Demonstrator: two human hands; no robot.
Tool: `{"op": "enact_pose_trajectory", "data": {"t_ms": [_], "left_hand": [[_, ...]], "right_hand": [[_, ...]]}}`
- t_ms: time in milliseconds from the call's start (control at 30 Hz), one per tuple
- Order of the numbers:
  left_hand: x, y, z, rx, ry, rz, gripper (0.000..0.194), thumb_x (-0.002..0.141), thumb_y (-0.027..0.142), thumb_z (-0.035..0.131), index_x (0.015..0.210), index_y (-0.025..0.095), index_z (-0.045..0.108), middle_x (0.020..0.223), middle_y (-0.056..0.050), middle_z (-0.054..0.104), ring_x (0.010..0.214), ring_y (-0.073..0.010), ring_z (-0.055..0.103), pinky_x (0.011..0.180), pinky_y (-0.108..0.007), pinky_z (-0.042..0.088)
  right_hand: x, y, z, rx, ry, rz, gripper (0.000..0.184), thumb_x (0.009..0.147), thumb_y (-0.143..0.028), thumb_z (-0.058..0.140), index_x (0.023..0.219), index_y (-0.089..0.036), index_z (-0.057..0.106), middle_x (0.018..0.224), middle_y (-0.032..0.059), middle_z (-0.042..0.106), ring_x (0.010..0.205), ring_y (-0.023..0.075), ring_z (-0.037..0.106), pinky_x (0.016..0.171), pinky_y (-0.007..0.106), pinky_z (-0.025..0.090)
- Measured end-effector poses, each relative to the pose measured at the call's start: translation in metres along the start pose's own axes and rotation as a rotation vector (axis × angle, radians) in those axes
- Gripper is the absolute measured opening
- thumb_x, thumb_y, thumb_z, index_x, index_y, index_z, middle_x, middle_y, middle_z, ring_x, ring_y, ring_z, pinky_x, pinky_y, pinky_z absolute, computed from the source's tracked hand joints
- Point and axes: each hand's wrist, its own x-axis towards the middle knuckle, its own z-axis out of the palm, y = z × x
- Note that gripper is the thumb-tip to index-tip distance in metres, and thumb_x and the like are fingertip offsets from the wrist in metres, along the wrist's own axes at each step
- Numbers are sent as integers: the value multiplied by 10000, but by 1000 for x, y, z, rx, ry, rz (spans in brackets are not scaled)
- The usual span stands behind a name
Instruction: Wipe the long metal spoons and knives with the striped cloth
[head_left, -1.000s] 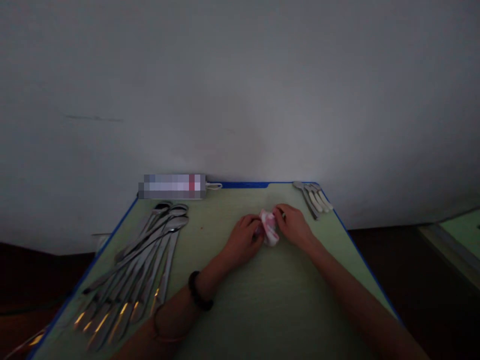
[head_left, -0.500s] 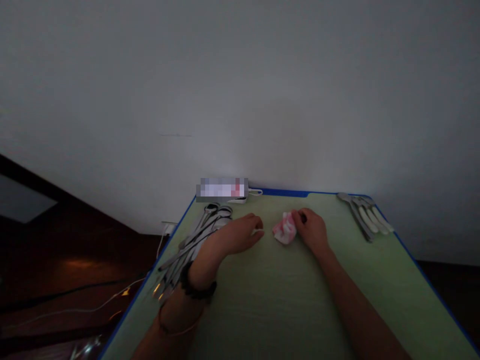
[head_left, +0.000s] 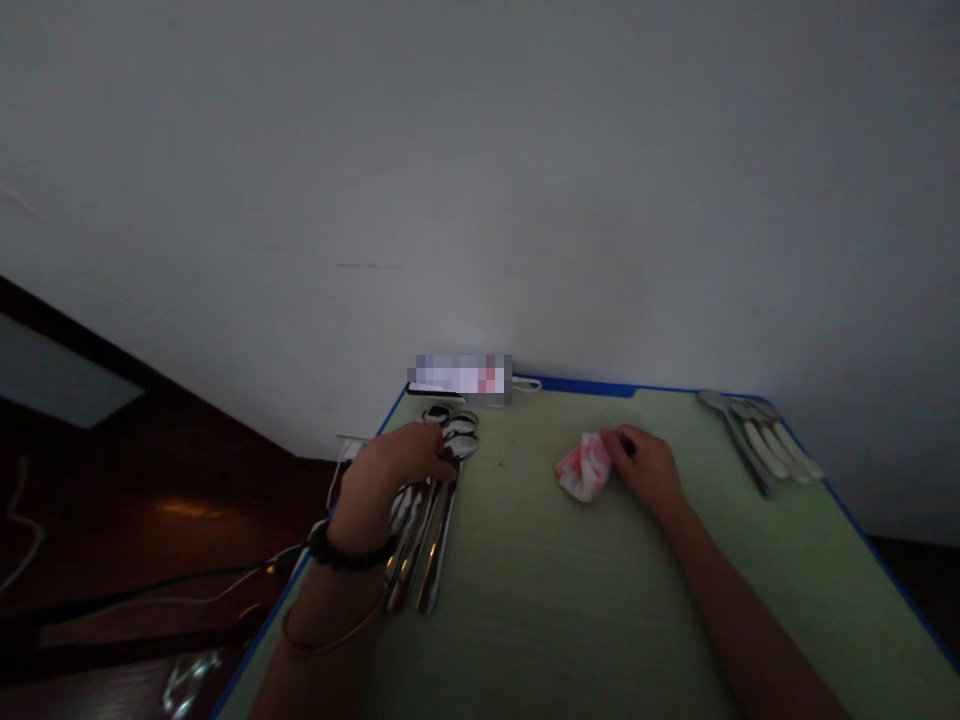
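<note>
The left hand [head_left: 409, 455] partly hides long spoons [head_left: 439, 545] by the worktop's [head_left: 525, 590] left edge; whether its fingers grip is unclear. A pixelated object [head_left: 465, 376] sits far-left. A cloth [head_left: 586, 467] near the far edge is pinched by the right hand's [head_left: 646, 468] fingers; dim cutlery [head_left: 766, 440] lies far-right.

Our left hand [head_left: 405, 456] is hiding parts of several spoons [head_left: 460, 445]; we are not discerning whether it is gripping one. Pixelation is masking a pale object [head_left: 463, 378], and the bottom edge is cropping our forearms [head_left: 731, 602].
</note>
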Motion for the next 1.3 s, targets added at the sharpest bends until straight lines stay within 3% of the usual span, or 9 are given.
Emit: {"op": "enact_pose_trajectory", "data": {"t_ms": [133,400,533,667,800,900,1000,1100,1300], "left_hand": [[3,3,4,21,-148,-73,225,548,334,717,688,214,588,670,-7,652,563,-185,605,486,-254,416],[9,11,7,69,-278,-112,96,545,145,680,573,193,601,558,-13,628,537,-208,609,519,-298,449],[7,22,5,115,-245,-98,103,560,151,689,525,178,596,591,-57,647,612,-244,630,562,-322,462],[1,40,3,184,-143,-88,59,687,213,633,665,160,642,761,-143,687,735,-312,649,608,-375,474],[-20,80,0,238,-9,-23,197,812,157,489,962,136,615,924,-189,676,829,-337,645,672,-416,464],[-40,117,1,255,25,111,307,866,120,381,1140,133,519,862,-162,685,805,-296,652,680,-389,459],[-53,142,9,260,-13,229,242,870,137,391,1046,154,557,808,-114,688,727,-257,666,611,-326,468],[-54,148,18,283,-41,259,222,859,115,397,976,122,586,767,-131,686,706,-271,670,583,-330,471],[-41,140,29,309,-76,259,245,860,98,383,986,97,594,799,-153,686,768,-285,669,619,-340,481]], "right_hand": [[0,0,0,14,12,-5,399,854,-477,376,618,-192,524,576,-4,544,529,118,473,548,237,327],[-1,0,-2,19,3,-3,398,853,-481,379,617,-193,520,575,-6,545,530,119,480,544,240,317],[-1,0,-1,9,-1,0,402,853,-483,380,620,-192,530,571,-5,544,528,119,477,545,239,317],[-1,0,-1,5,4,-2,412,857,-487,371,612,-192,523,565,-6,542,522,116,475,548,237,318],[-1,1,-1,0,-12,-8,409,861,-481,366,615,-193,519,569,-3,540,528,118,476,547,239,317],[0,3,0,1,-6,-3,412,858,-484,369,601,-193,504,550,-4,527,514,118,468,534,242,309],[0,5,1,-1,-3,-8,415,857,-487,374,587,-193,488,534,-7,521,496,113,458,527,245,299],[0,5,1,-14,-7,-9,413,861,-482,376,585,-194,484,530,-9,519,486,112,450,521,250,286],[0,5,2,-44,-10,-40,407,867,-463,377,577,-195,477,530,-4,506,490,119,442,522,262,276]]}}
